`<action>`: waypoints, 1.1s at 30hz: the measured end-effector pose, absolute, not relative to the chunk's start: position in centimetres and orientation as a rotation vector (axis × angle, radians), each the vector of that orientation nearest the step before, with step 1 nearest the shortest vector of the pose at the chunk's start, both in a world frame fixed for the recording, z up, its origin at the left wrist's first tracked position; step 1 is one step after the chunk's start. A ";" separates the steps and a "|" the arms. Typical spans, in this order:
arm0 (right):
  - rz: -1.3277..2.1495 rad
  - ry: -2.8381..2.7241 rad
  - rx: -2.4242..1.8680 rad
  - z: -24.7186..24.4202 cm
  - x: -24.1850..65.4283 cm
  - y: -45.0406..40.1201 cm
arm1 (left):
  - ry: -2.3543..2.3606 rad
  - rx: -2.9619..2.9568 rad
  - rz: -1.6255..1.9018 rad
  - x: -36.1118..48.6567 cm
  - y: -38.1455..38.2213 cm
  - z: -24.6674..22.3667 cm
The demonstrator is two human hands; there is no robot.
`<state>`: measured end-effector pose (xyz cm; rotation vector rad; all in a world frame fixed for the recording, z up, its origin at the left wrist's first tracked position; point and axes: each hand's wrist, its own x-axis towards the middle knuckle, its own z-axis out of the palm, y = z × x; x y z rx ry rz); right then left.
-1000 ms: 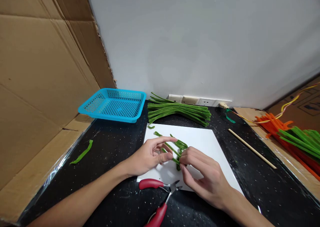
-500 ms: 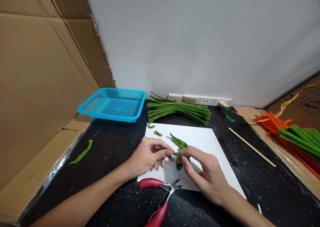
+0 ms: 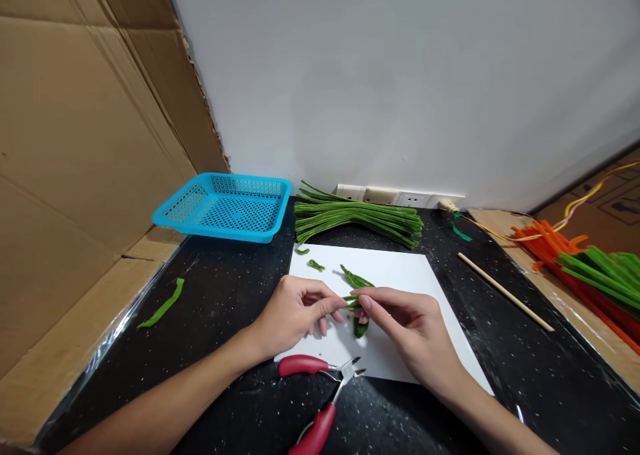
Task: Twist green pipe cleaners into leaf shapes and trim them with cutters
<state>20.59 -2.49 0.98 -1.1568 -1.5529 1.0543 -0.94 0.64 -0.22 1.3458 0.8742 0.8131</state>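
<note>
Between my two hands is a short green pipe cleaner (image 3: 351,303), folded so that two strands show. My left hand (image 3: 300,311) pinches one end between thumb and forefinger. The thumb and fingers of my right hand (image 3: 413,328) pinch the other end. Both hands are over a white sheet of paper (image 3: 395,265). On the paper behind my right hand lies a bent green pipe cleaner shape (image 3: 354,278), partly hidden by the fingers. Another dark green looped piece (image 3: 360,328) lies below the fingertips. Two small green bits (image 3: 316,265) rest near the paper's upper left.
Red-handled cutting pliers (image 3: 345,371) lie spread at the paper's front edge. A blue basket (image 3: 225,231) stands back left, beside a green pipe cleaner bundle (image 3: 355,218). A wooden stick (image 3: 505,291) and orange pipe cleaners (image 3: 550,235) are right; a green strip (image 3: 163,305) lies left.
My right hand has turned, and its fingers have shifted along the pipe cleaner, which now shows as two strands between the hands. My left hand keeps its pinch almost in place.
</note>
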 end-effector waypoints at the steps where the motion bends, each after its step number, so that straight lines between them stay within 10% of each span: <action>1: 1.057 -1.532 -1.158 0.9 20.6 -2.4 | 0.871 1.349 0.799 -0.9 0.6 -0.3; 33: 1.013 -1.222 -1.074 1.0 20.5 -2.4 | 0.828 1.398 0.740 -0.8 0.6 0.7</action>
